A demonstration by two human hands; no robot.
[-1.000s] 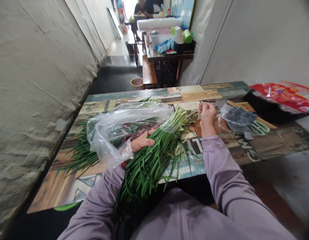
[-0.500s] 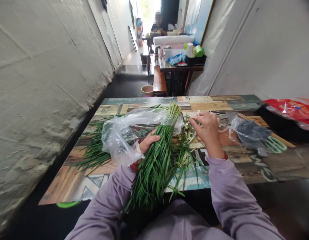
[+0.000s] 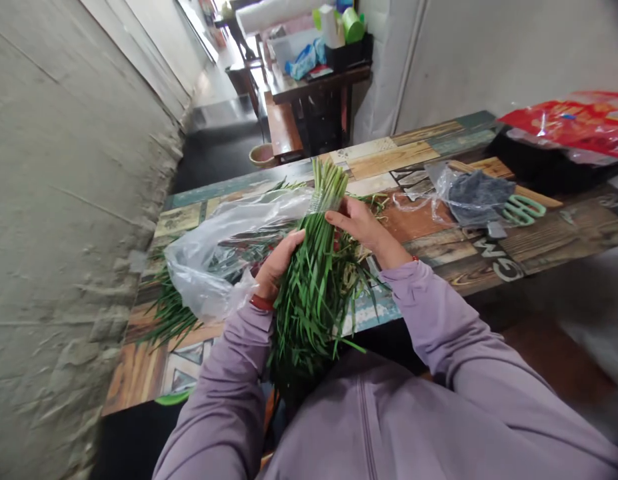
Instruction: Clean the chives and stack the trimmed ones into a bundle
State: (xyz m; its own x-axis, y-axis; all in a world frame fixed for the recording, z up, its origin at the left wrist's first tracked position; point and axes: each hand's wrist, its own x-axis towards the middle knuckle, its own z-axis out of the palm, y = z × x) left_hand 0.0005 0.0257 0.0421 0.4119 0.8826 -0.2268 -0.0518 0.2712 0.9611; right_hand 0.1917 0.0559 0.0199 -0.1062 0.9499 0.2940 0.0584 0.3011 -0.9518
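Observation:
A thick bunch of green chives [image 3: 309, 280] stands tilted over the near edge of the patterned table [image 3: 413, 150], its pale stem ends up and its leaf tips hanging toward my lap. My left hand [image 3: 276, 267] is wrapped around the bunch from the left. My right hand [image 3: 356, 223] grips it from the right, fingers closed over the stems just below the clear band. A crumpled clear plastic bag [image 3: 229, 247] lies against my left wrist, over more loose chives [image 3: 171, 313] spread on the table's left side.
Green-handled scissors [image 3: 523, 210] and a grey cloth in a clear bag [image 3: 476, 193] lie to the right. A red plastic bag [image 3: 573, 123] sits on a dark tray at far right. Chive trimmings [image 3: 356, 270] litter the table. A rough wall runs along the left; another cluttered table [image 3: 313, 77] stands beyond.
My right hand came back from the table's middle and closed on the chive bunch. The bunch was raised and turned more upright between both hands. The camera tilted down.

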